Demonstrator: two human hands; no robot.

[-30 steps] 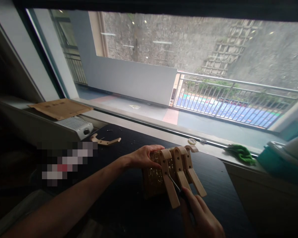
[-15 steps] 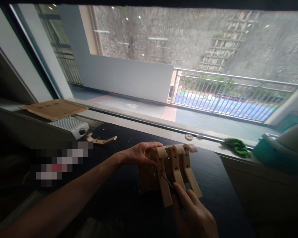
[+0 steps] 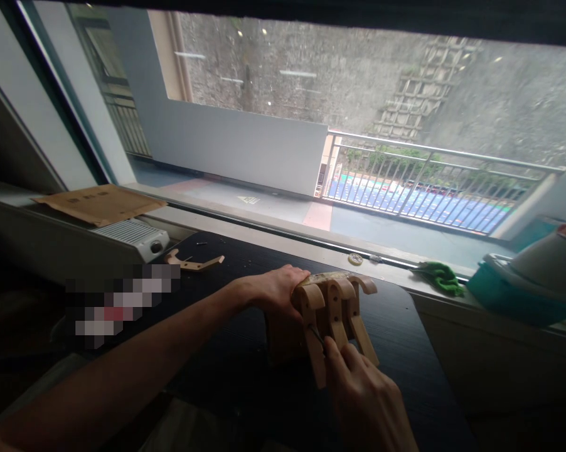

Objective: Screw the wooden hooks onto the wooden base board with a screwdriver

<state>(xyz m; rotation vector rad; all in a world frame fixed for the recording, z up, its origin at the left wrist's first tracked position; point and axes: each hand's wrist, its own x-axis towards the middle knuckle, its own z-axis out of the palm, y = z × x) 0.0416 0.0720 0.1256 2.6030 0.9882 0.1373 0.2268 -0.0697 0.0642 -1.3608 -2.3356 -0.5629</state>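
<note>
On the counter (image 3: 400,339), the block (image 3: 282,344) with wooden hooks (image 3: 337,309), probably stiff, is best steadied by its left end, clasped by the half-curled left hand (image 3: 280,290), a screwdriver (image 3: 317,335) being gripped tightly in the right hand (image 3: 364,390).

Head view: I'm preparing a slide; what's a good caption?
Left hand grips a brown block bearing three curved pale-wood hooks; right hand holds a thin dark tool at the leftmost hook.

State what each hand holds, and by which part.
Left hand: brown boxy block, by its upper left end. Right hand: slim dark rod-like tool, by its rear end, hidden in the grip.
</note>
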